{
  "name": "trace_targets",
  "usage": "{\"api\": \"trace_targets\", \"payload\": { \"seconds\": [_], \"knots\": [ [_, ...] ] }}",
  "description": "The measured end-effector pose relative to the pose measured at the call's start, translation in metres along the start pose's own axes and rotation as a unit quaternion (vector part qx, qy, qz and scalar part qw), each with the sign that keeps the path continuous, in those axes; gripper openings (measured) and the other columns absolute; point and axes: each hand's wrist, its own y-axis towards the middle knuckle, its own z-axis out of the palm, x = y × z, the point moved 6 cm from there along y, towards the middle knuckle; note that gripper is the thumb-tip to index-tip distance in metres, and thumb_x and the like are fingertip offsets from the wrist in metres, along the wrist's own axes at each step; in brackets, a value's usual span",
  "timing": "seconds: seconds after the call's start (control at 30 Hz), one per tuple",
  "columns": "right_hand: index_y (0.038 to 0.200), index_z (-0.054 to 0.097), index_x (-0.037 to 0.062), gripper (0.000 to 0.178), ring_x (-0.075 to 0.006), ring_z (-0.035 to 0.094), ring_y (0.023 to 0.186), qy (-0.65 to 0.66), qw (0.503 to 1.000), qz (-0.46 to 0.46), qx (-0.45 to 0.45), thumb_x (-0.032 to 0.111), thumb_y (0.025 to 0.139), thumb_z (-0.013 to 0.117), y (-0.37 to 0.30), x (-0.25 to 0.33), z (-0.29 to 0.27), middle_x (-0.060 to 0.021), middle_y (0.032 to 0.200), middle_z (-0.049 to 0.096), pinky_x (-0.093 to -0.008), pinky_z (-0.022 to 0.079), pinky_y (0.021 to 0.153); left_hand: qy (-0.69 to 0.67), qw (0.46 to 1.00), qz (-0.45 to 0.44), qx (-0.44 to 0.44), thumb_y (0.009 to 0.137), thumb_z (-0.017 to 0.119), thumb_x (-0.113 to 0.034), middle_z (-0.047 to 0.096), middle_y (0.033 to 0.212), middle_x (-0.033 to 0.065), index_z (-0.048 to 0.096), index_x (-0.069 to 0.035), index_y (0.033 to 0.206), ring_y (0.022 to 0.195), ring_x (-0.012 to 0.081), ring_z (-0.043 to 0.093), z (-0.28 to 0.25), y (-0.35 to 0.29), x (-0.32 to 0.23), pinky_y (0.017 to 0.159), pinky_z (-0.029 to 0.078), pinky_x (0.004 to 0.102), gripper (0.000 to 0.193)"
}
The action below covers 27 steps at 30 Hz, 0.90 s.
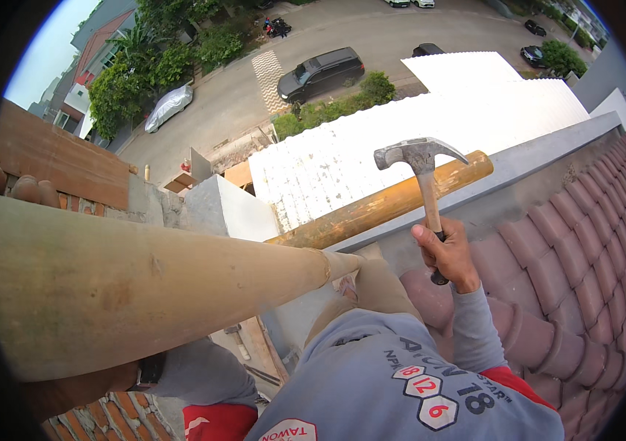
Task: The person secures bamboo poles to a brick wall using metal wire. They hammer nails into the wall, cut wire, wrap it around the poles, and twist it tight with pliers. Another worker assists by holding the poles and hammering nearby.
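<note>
A claw hammer (422, 158) stands upright in my right hand (451, 255), its steel head raised and its handle gripped near the black end. Across the left side runs a thick pale bamboo pole (151, 283), large in view and narrowing toward my legs. My left arm passes beneath this pole, and the fingertips of my left hand (25, 187) curl over its far side; the pole hides the palm. Behind the hammer lies a second, yellow-brown bamboo pole (372, 209) along the edge of a white corrugated roof.
Reddish-brown roof tiles (570, 257) slope away at right. The white corrugated roof (372, 147) lies ahead, above a street with a dark parked car (322, 73). At left are a wooden board (59, 158) and exposed brickwork (103, 422). Another hammer (238, 342) lies below the pale pole.
</note>
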Motion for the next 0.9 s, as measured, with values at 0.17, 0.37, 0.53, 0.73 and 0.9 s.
{"api": "trace_targets", "payload": {
  "seconds": [0.17,0.37,0.53,0.73,0.9],
  "knots": [
    [0.071,0.048,0.0075,0.039,-0.0058,0.035,0.041,0.160,0.976,-0.024,0.146,0.029,0.096,0.069,0.022,0.029,0.043,0.0012,0.055,0.044,-0.0245,0.027,0.037,-0.073,0.990,-0.120,0.003,0.082,0.064,-0.058,0.052,0.111,0.0122,0.044,-0.002,0.132,0.117,0.0231,0.051,0.006,0.008,-0.001,0.085,0.051,0.0282,0.078],
    [0.069,0.047,0.0062,0.040,-0.0086,0.040,0.046,0.265,0.886,-0.119,0.362,0.029,0.098,0.063,0.048,0.079,0.088,-0.0014,0.057,0.046,-0.0268,0.033,0.043,-0.076,0.997,0.006,-0.002,0.079,0.079,-0.054,0.055,0.122,0.0233,0.044,0.005,0.137,0.107,0.0264,0.060,-0.013,-0.004,-0.006,0.085,0.057,0.0283,0.090],
    [0.073,0.054,0.0032,0.036,-0.0101,0.042,0.051,0.222,0.836,-0.198,0.462,0.026,0.100,0.060,0.058,0.100,0.066,-0.0013,0.060,0.049,-0.0278,0.036,0.048,0.029,0.988,0.018,-0.152,0.084,0.061,-0.069,0.058,0.121,0.0218,0.040,0.007,0.141,0.109,0.0256,0.060,0.001,-0.015,-0.010,0.084,0.057,0.0352,0.097],
    [0.105,0.058,0.0002,0.028,-0.0238,0.053,0.065,-0.079,0.808,-0.205,0.546,0.028,0.101,0.055,0.064,0.100,0.004,-0.0108,0.073,0.056,-0.0392,0.044,0.059,0.130,0.866,0.017,-0.483,0.091,0.033,-0.081,0.061,0.119,0.0125,0.041,0.001,0.145,0.105,0.0194,0.061,0.004,-0.032,-0.057,0.087,0.053,0.0339,0.098],
    [0.129,0.059,0.0008,0.033,-0.0473,0.057,0.109,-0.177,0.661,-0.649,0.332,0.015,0.101,0.049,0.079,0.139,0.022,-0.0292,0.119,0.061,-0.0577,0.044,0.091,0.297,0.863,0.020,-0.408,0.085,0.035,-0.088,0.054,0.086,-0.0039,0.051,-0.007,0.140,0.068,0.0048,0.039,-0.005,0.029,-0.165,0.050,0.031,0.0189,0.099]
  ]
}}
